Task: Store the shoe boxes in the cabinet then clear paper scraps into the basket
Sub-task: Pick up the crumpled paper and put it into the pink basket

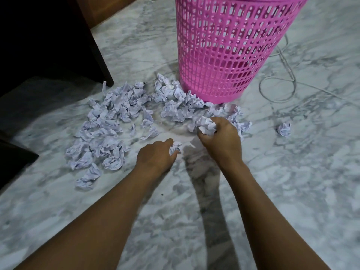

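So, both arms reach down to a grey-veined marble floor (pixel 292 191) covered in crumpled paper. The right hand (pixel 222 139) has its grip clamped on a wad of scraps (pixel 206 126), fingers curled round it, right at the near edge of the mess. The left hand (pixel 155 154) sits just beside it, a bit closer to the camera, and its grip pinches a single small paper ball (pixel 175 148) between thumb and fingertips, low against the floor.

The pink basket (pixel 229 55) stands upright just behind the right hand, lattice walls all the way round, with a cluster of scraps (pixel 175 102) touching its base. I can't see into it from this angle. A bigger pile of scraps (pixel 109 123) spreads out on the left side, running from near the basket down toward the camera. One stray ball (pixel 284 129) lies on its own off to the right, well apart from the rest.

A thin grey cable (pixel 278 84) loops on the floor right of the basket. Some dark wooden furniture (pixel 48 36) fills the top left corner, its corner near the far end of the big pile.
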